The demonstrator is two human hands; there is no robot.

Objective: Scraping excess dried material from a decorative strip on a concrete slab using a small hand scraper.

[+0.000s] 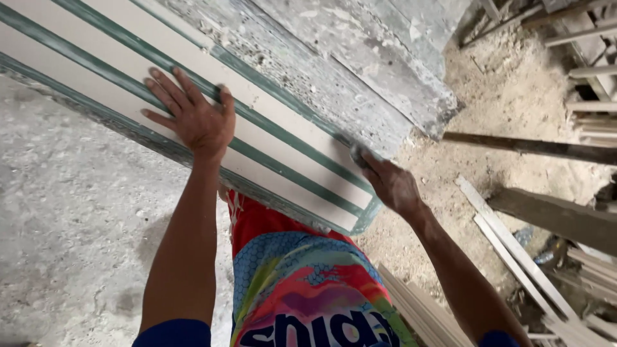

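No packages, labels, signs or screens appear in the head view (the only lettering is a print on the person's shirt, which is clothing and not a label).

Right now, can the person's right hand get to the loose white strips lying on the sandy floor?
Probably not without letting go. The right hand grips the end of the green-striped white board, which the left hand presses flat. The white strips lie lower down, off to the right, with nothing blocking them.
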